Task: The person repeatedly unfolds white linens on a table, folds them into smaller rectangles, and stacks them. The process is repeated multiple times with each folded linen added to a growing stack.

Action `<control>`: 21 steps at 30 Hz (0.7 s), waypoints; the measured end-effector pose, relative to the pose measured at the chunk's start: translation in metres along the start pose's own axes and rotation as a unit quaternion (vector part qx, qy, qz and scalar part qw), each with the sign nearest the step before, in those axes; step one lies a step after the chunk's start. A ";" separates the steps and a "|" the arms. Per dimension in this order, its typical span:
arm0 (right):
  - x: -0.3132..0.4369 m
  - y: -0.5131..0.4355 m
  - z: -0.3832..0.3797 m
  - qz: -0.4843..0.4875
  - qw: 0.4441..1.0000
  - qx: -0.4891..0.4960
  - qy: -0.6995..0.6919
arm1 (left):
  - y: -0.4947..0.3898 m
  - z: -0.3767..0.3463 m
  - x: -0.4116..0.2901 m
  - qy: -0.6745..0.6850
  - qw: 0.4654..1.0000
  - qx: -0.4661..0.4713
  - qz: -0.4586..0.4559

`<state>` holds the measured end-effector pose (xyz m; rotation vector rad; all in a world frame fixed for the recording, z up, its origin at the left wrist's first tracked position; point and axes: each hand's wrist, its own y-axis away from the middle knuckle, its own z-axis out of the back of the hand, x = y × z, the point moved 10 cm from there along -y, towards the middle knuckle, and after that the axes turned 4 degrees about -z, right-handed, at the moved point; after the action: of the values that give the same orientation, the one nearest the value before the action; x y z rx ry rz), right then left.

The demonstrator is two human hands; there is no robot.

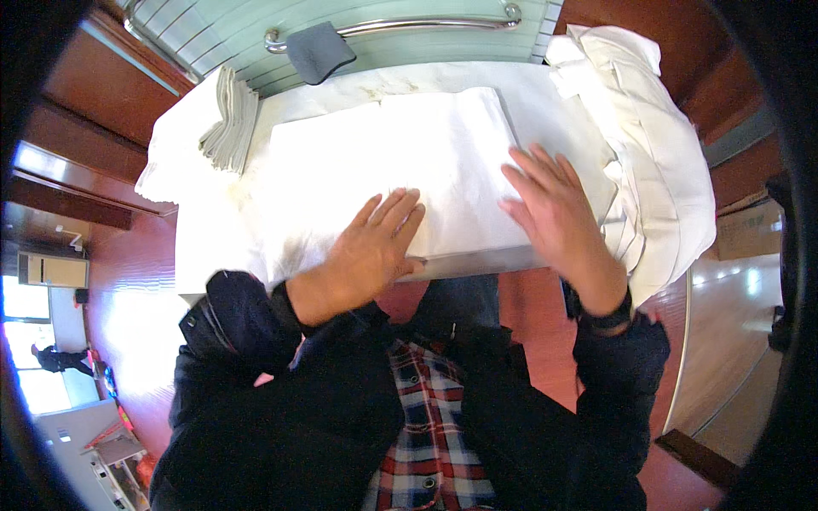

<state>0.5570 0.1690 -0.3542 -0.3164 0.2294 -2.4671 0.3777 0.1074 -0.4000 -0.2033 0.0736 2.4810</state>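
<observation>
A white cloth (358, 153) lies spread flat over a cloth-covered table (537, 96), with a fold or seam running down its middle. My left hand (374, 249) rests palm down near the cloth's front edge, its fingers slightly apart. Over the cloth's right side is my right hand (553, 211), fingers spread and slightly blurred; whether it touches the cloth I cannot tell. Neither hand grips anything. On the left of the table sits a stack of folded white cloths (223, 128). A large heap of white cloths (652, 153), loosely layered, lies along the right side.
Behind the table runs a metal rail (434, 25) with a dark grey cloth (318, 52) hanging at its left end. Reddish floor (128, 268) surrounds the table. A glossy panel (735, 319) stands at the right. A person (64, 359) is far off at the left.
</observation>
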 end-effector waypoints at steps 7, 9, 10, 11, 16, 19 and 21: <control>-0.034 -0.111 -0.078 0.014 0.993 0.110 0.033 | 0.025 -0.019 -0.013 -0.029 0.997 -0.064 0.032; -0.049 -0.111 -0.108 -0.015 0.983 0.180 0.042 | 0.027 -0.020 -0.012 -0.031 0.996 -0.080 0.028; -0.049 -0.111 -0.110 -0.002 0.986 0.164 0.029 | 0.027 -0.019 -0.011 -0.032 0.995 -0.091 0.027; -0.050 -0.110 -0.111 0.000 0.987 0.157 0.031 | 0.028 -0.018 -0.012 -0.032 0.994 -0.103 0.028; -0.036 -0.109 -0.091 -0.026 0.983 0.141 0.113 | 0.033 -0.008 -0.008 0.006 0.994 -0.105 0.022; 0.032 -0.094 -0.055 0.073 0.995 0.063 0.028 | 0.044 0.019 0.022 -0.018 0.994 -0.111 -0.011; 0.061 -0.073 -0.039 0.010 0.987 0.046 -0.151 | 0.034 0.035 0.078 -0.088 0.994 -0.059 -0.001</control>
<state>0.4572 0.1926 -0.3634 -0.6368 -0.0088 -2.3630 0.2920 0.1307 -0.3781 -0.0333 -0.1475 2.4924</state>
